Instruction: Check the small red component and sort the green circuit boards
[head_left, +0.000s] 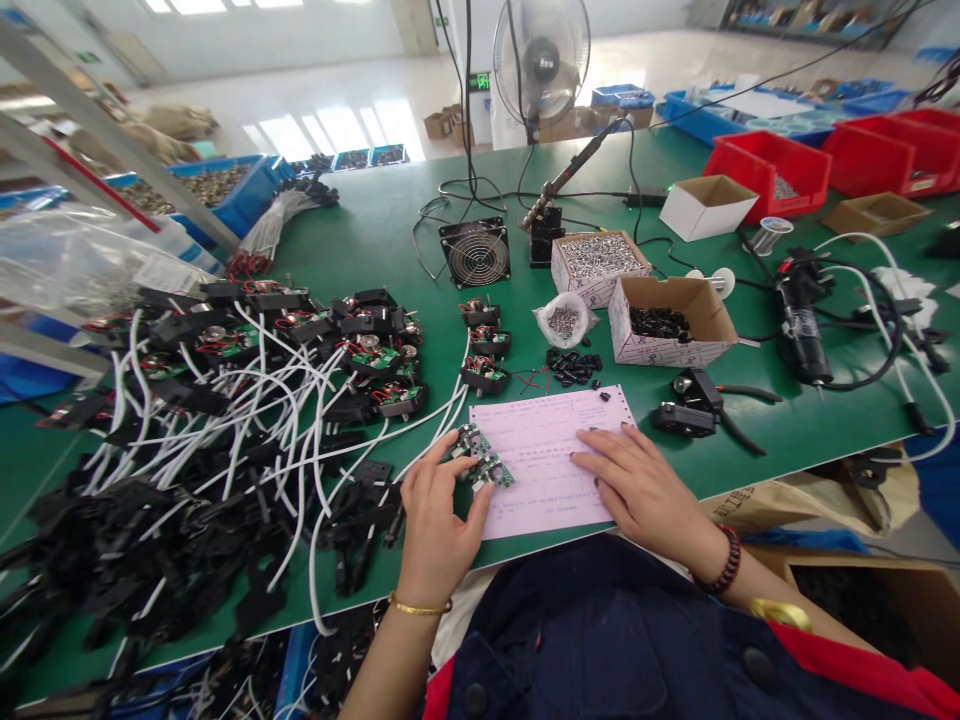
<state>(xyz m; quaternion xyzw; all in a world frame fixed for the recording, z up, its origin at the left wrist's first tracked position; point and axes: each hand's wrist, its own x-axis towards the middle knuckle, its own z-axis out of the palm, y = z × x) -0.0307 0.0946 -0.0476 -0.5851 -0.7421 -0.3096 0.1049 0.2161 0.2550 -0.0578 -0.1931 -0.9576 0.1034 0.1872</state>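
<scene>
Pinching a green circuit board (493, 470) between thumb and fingers, a person's left hand (442, 510) is holding it over the left edge of a printed paper (540, 505), which is lying at the near edge of a green table (375, 240). The right hand (645, 490) is resting palm down by the paper's right edge, its fingers spread apart and gripping nothing. A small black piece (604, 396) is lying near the paper's far right corner. Beyond the far edge, loose black parts (574, 367) are sitting beside a plastic bag (541, 318) of small metal bits, while three black cases (486, 376) are lining up past the far left corner. Toward the table's left edge, white cables (300, 385) are sprawling across a heap; on the right side, pliers (742, 430) and a power screwdriver (802, 325) are lying idle.

Positioning the bare board by hand appears to be the step under way, as no tool is touching it. The next move is probably calling for a light, steady pinch at the board's edges, with the right hand staying free to help.
</scene>
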